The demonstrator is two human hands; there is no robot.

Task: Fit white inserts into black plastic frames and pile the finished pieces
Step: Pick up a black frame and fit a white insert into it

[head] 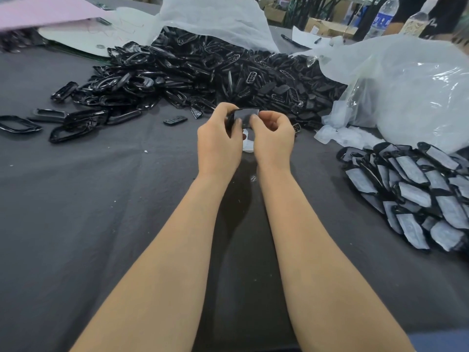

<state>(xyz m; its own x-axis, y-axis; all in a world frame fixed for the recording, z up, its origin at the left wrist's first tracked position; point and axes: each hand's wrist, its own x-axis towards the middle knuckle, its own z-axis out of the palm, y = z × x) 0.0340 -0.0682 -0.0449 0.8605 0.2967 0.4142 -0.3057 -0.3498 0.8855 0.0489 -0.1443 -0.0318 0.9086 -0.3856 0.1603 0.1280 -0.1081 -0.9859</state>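
Note:
Both my hands meet above the middle of the table around one black plastic frame [245,116] with a pale insert lying over its face. My left hand [218,143] grips the frame's left end, thumb on top. My right hand [273,139] pinches its right side, the thumb pressing on the insert. A big heap of empty black frames [193,74] lies beyond my hands. At the right sits a pile of finished pieces [416,194], black frames with whitish inserts. Loose white inserts [340,135] lie by a clear bag.
A dark grey cloth [101,199] covers the table. Stray frames [71,123] lie scattered at the left. Clear plastic bags [406,92] bulge at the right and back. A pink sheet [43,11], white paper, bottles [384,16] and cardboard boxes stand at the far edge.

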